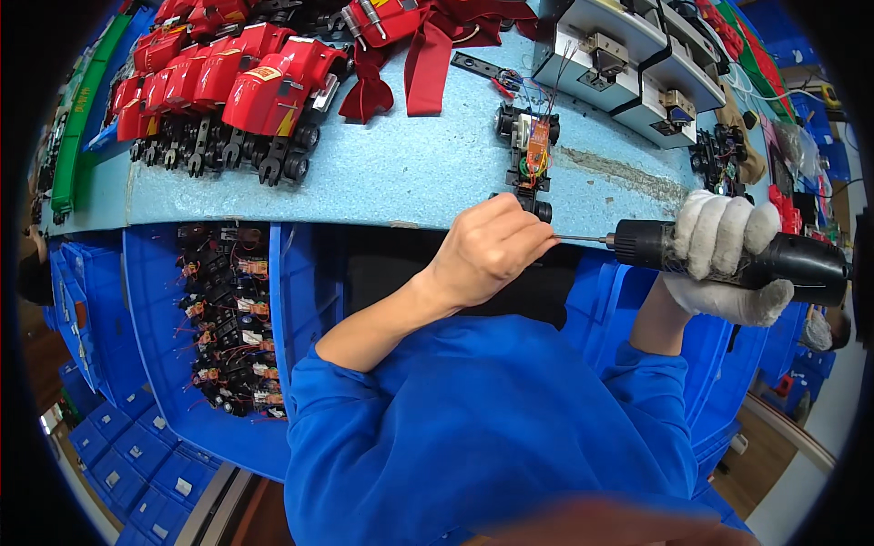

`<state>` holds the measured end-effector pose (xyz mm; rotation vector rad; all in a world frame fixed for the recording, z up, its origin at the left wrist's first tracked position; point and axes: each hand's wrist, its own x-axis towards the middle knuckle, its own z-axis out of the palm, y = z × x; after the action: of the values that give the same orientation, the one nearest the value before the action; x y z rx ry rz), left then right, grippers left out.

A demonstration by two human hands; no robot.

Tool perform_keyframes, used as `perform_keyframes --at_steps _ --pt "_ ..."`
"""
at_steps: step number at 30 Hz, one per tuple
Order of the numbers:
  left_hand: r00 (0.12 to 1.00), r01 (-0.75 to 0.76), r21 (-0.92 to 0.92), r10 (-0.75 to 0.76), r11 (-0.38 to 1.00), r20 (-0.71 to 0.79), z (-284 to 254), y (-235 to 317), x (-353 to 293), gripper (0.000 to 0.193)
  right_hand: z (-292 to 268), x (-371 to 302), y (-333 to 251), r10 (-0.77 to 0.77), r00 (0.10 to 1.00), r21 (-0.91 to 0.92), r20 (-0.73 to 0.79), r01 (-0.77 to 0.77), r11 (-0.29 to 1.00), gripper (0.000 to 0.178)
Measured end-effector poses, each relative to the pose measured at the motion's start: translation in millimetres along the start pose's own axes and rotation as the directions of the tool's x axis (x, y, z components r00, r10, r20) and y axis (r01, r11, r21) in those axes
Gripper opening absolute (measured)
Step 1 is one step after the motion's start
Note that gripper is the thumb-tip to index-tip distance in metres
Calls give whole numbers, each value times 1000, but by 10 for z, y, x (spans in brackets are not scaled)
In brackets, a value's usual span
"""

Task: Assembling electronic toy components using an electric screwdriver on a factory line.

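My right hand, in a white knit glove, wraps round a black electric screwdriver held level, its thin bit pointing left. My bare left hand is closed in a pinch at the tip of that bit, over the table's near edge. Whatever its fingertips hold is too small or hidden to make out. Just beyond the left hand stands a black toy vehicle chassis with wheels, an orange circuit board and loose coloured wires; its near end is partly behind the hand.
Several red toy truck cabs crowd the left of the light-blue table. White metal fixtures stand at the back right. Below the left table edge, a blue bin holds several wired chassis. Red straps hang at the back.
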<state>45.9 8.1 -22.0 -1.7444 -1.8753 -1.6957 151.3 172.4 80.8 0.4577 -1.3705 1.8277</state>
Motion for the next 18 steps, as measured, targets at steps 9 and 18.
perform_keyframes --at_steps 9,18 --pt "944 322 83 -326 943 51 -170 -477 274 43 -52 -22 120 -26 987 -140 -161 3 990 36" --pt "811 553 -157 -486 818 326 121 -812 596 31 -84 -12 573 124 982 -77 -144 -136 988 30"
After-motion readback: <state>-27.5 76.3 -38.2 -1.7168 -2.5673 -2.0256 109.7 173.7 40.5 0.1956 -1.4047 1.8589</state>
